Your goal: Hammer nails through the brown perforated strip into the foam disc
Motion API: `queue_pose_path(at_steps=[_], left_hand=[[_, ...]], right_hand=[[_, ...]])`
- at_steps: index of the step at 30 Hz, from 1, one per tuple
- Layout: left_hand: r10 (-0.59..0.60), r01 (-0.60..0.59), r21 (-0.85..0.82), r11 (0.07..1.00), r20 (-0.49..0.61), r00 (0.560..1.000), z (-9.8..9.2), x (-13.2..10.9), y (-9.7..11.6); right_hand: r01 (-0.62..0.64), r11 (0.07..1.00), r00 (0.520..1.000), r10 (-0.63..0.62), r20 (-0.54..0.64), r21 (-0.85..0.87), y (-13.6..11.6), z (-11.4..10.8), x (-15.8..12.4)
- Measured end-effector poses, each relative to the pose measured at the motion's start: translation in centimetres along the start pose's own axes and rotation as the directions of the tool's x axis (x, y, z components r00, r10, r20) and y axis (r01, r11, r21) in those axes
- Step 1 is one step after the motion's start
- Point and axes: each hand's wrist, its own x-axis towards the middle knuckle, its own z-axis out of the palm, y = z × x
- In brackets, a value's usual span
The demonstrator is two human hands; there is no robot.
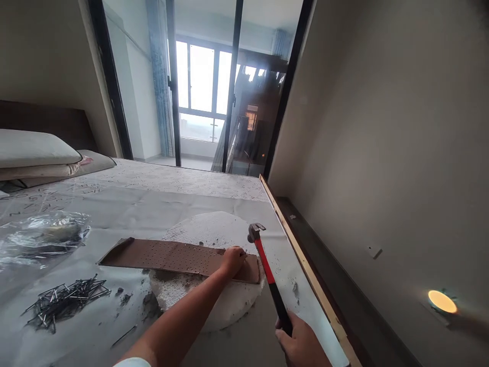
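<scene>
In my right hand (303, 340) is a claw hammer (270, 272) with a red and black handle, gripped near its lower end. The hammer's metal head is raised to the right of a long brown strip (179, 257) dotted with rows of small holes. Near the strip's right end, my left hand (233, 261) pinches a thin nail, mostly covered by the fingers. Beneath the strip lies a round white foam-like board (229, 311) with a rough, crumbling surface. A pile of nails (66, 300) sits to the left, and a single nail (124, 335) lies nearer to me.
A clear plastic bag (46, 237) rests on the sheet-covered bed (126, 211) at left. Pillows (36, 150) are stacked beyond it. A wooden rail (301, 260) edges the bed at right, beside the wall. Dark crumbs (124, 298) surround the board.
</scene>
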Motion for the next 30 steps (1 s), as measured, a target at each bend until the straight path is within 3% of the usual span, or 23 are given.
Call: queue_pose_path(at_steps=[10,17,19,22,26,30], left_hand=[[-0.036,0.034,0.039,0.999,0.068,0.997,-0.5,-0.2,0.6],[-0.050,0.052,-0.166,0.985,0.015,0.999,-1.4,0.0,0.2],[-0.105,0.101,-0.312,0.945,0.005,0.994,-1.7,0.1,-0.2],[-0.217,0.169,-0.560,0.811,-0.019,0.976,-2.3,0.3,-0.4],[-0.304,0.177,-0.752,0.635,-0.033,0.952,-4.1,0.2,0.7],[-0.253,0.119,-0.746,0.655,-0.068,0.965,-7.9,-2.1,2.1]], right_hand=[[0.038,0.996,0.998,-0.033,-0.061,0.080,1.7,0.1,0.6],[-0.033,0.999,0.999,0.033,-0.009,0.010,0.8,0.3,0.8],[0.008,1.000,1.000,-0.008,-0.006,-0.003,1.1,0.3,0.9],[0.094,0.995,0.995,-0.093,-0.028,0.030,1.6,0.5,1.0],[0.063,0.996,0.998,-0.063,-0.003,0.056,1.3,1.1,1.1],[-0.037,0.983,0.997,0.023,0.079,0.177,0.5,1.2,0.7]])
